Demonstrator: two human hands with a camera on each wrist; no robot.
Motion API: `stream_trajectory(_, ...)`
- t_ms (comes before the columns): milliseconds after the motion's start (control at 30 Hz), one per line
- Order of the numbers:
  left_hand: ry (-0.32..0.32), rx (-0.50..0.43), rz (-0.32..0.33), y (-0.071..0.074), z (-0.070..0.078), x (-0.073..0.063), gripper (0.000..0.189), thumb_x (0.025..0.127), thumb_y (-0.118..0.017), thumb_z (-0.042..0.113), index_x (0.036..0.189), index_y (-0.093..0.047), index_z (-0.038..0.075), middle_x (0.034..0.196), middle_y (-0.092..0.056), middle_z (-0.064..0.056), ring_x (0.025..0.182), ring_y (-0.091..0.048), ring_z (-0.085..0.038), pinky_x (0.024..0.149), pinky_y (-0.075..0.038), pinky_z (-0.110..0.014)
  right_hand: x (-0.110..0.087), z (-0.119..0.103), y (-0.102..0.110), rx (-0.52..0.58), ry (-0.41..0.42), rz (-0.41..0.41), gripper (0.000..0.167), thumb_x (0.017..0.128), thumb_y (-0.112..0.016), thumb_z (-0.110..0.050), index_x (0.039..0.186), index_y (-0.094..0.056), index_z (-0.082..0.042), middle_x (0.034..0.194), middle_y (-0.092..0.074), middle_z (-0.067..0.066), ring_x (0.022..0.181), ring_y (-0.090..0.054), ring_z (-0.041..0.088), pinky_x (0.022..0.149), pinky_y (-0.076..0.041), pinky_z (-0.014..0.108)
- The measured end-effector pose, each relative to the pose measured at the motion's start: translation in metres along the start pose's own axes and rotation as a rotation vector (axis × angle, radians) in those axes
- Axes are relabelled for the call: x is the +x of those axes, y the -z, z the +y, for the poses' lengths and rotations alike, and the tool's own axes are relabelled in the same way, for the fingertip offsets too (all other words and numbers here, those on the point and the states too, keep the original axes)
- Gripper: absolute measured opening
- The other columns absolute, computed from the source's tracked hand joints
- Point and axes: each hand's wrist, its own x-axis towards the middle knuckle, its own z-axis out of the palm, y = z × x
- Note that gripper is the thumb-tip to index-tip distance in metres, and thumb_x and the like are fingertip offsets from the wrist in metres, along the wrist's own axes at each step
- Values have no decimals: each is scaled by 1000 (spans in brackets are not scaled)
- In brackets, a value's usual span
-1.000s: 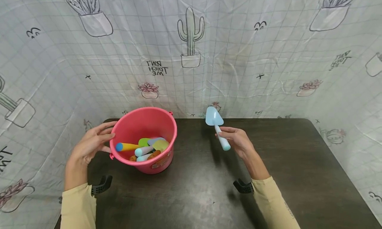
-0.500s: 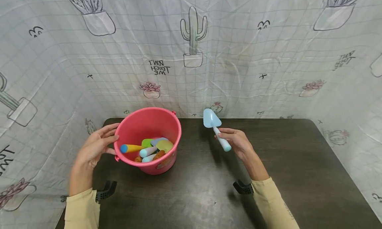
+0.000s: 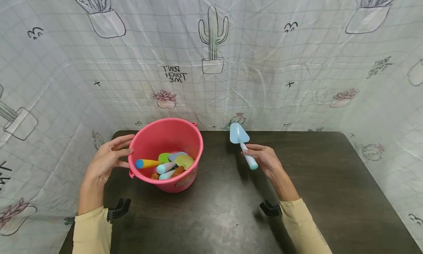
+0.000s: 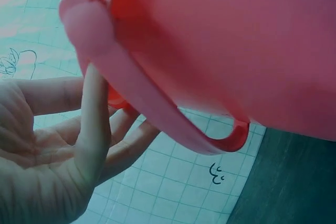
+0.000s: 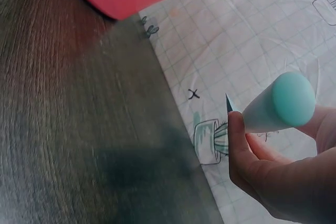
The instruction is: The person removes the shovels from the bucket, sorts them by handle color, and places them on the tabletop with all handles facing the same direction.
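A pink bucket (image 3: 180,182) stands tilted on the left part of the table, its mouth turned up toward the head view. My left hand (image 3: 107,160) grips its left rim; in the left wrist view the thumb (image 4: 94,124) presses near the bucket's pink handle (image 4: 142,95), with the other fingers behind. Inside lie several toy tools, among them one with a yellow and blue handle (image 3: 147,163). My right hand (image 3: 266,159) pinches the white handle of a light-blue toy trowel (image 3: 238,133), blade pointing away, above the table. The right wrist view shows the handle's teal end (image 5: 294,99).
The dark table (image 3: 224,217) ends at the back against a hanging cloth (image 3: 264,63) printed with cacti and a grid. Cloth also covers both sides. Black wrist mounts (image 3: 271,208) stick out inward from both sleeves.
The bucket and my left hand have shifted a little to the right. The trowel has come slightly lower in the view, still pinched in my right hand.
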Motion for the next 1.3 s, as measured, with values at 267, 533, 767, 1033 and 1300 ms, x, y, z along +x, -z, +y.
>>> stream_trajectory(267,5,-155,26,-2,-9,0,60,103,-62,12,156,-37,-3,138,-53,-8,90,-73,-9,69,-64,-33,2,7,7,15,-22,24,57,99,-67,-1,148,-43,14,131,-57,17,93,-73,12,83,-58,24)
stream_trajectory(533,-25,-357,63,-4,-18,-5,43,102,-66,14,144,-57,8,119,-67,9,93,-74,-12,69,-63,-28,7,12,4,10,-20,15,56,99,-67,-2,149,-43,13,125,-60,14,96,-72,14,83,-58,24)
stream_trajectory(767,-55,-397,30,-4,-19,-3,44,103,-65,12,145,-55,7,122,-70,10,99,-75,-15,68,-63,-28,10,13,6,23,-15,19,57,99,-66,0,149,-42,14,127,-59,15,95,-72,13,82,-58,23)
stream_trajectory(1033,-57,-424,26,-7,-22,0,40,103,-64,11,142,-57,10,123,-69,10,98,-75,-13,67,-62,-28,12,16,7,32,-30,37,59,99,-66,0,150,-40,14,133,-56,20,94,-72,12,82,-57,22)
stream_trajectory(1300,-44,-432,21,-7,-22,0,43,103,-64,10,145,-55,8,123,-69,10,98,-75,-13,68,-62,-28,19,24,10,25,-50,74,58,98,-68,2,148,-43,15,136,-54,23,93,-72,12,83,-57,22)
